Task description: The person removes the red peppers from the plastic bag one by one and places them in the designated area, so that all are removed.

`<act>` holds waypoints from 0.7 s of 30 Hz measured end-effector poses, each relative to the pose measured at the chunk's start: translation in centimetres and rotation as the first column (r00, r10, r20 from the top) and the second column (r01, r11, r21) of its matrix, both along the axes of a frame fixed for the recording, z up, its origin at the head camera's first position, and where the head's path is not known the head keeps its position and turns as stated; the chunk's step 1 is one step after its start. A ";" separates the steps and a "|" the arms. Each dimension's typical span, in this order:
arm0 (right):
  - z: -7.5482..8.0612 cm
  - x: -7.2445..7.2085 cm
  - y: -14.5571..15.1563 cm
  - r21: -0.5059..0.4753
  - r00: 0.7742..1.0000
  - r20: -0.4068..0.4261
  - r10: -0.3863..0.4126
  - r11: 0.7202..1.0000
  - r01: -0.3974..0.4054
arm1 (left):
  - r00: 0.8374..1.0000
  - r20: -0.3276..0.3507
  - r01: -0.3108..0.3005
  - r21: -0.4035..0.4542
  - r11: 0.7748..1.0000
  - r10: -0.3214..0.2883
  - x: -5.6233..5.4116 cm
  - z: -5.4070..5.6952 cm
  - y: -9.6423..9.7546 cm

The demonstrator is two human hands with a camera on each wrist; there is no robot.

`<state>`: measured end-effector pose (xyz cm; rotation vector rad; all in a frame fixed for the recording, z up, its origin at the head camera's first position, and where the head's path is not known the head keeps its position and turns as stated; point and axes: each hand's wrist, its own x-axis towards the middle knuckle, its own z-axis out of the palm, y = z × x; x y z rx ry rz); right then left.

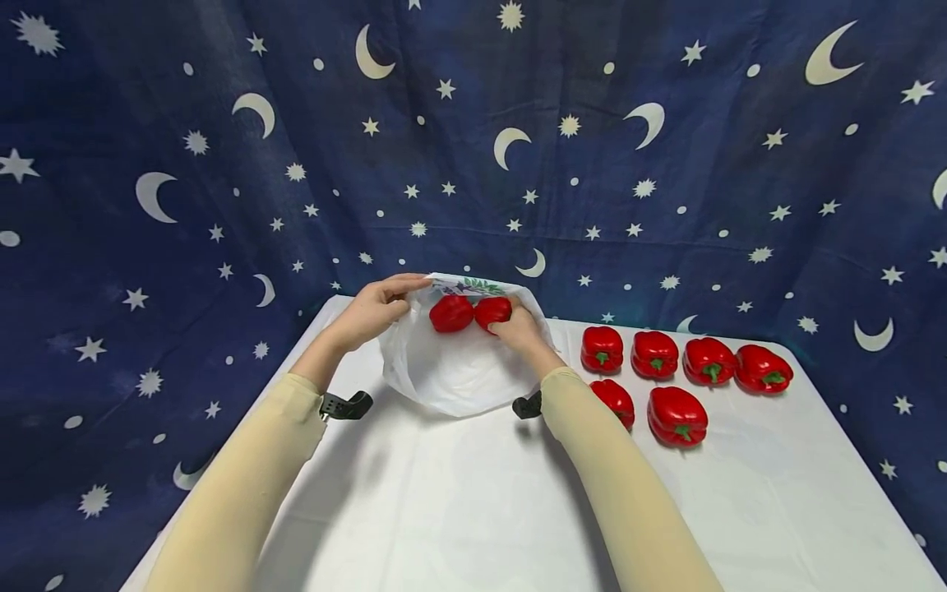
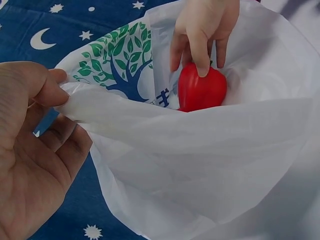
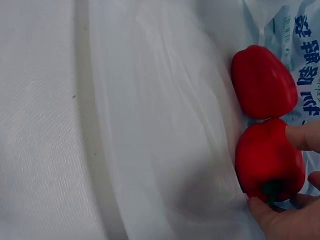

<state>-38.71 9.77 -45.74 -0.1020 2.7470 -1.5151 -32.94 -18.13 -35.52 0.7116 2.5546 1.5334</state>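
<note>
A white plastic bag [image 1: 473,386] with a printed green and blue tree lies with its mouth open on the table. My left hand [image 1: 373,311] pinches the bag's rim at its left side between thumb and fingers. Inside the bag, my right hand [image 1: 521,329] holds a red bell pepper [image 3: 270,157] by its stem end, fingers spread around it. A second red bell pepper [image 3: 264,82] lies beside it, touching it, against the bag's printed wall. In the left wrist view only one pepper [image 2: 201,89] shows; the bag's near side hides the rest.
Several more red bell peppers stand on the white table [image 1: 777,493] to the right: a back row with one pepper [image 1: 653,355] among them, and two nearer, one pepper [image 1: 676,417] and another partly behind my right sleeve [image 1: 614,460]. A dark blue star-patterned cloth [image 1: 459,148] hangs behind.
</note>
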 end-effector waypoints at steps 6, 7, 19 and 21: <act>-0.5 -0.2 0.5 0.047 1.000 -0.017 -0.024 0.999 0.025 | 1.000 -0.005 0.010 -0.007 1.000 -0.010 0.1 -0.3 0.7; -0.5 -0.2 0.6 0.062 0.999 -0.027 -0.027 0.998 0.029 | 1.000 -0.002 0.011 -0.007 1.000 -0.011 0.1 -0.3 0.7; -0.7 0.5 0.0 0.179 0.995 -0.074 -0.064 0.981 0.076 | 1.000 0.006 -0.007 -0.033 0.999 0.008 0.1 -0.5 0.6; -0.5 0.9 -0.2 0.193 0.995 -0.075 -0.066 0.978 0.080 | 1.000 0.004 -0.010 -0.039 0.999 0.010 0.2 -0.3 0.7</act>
